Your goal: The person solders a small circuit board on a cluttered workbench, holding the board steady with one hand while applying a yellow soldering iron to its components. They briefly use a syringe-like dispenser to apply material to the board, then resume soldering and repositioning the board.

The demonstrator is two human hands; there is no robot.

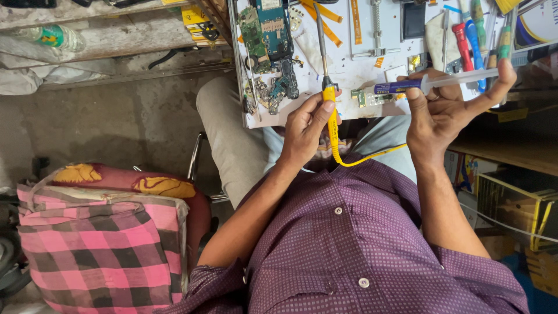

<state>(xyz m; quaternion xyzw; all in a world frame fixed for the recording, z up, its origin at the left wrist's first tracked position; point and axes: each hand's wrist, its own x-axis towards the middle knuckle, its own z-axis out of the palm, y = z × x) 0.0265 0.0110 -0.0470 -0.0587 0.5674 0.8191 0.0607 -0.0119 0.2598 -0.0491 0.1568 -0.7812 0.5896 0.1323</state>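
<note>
The left hand point(305, 131) is clenched round the yellow-handled soldering iron point(329, 99), tip pointing away over the white work mat point(349, 72), its yellow cord looping back toward the purple shirt. The right hand point(442, 113) grasps a clear plastic syringe with a blue label point(430, 84), thumb on the plunger, nozzle aimed at a small green circuit piece point(365, 97) at the mat's near edge. The syringe's contents cannot be made out. Dismantled green phone boards point(264, 40) lie on the mat's left side.
</note>
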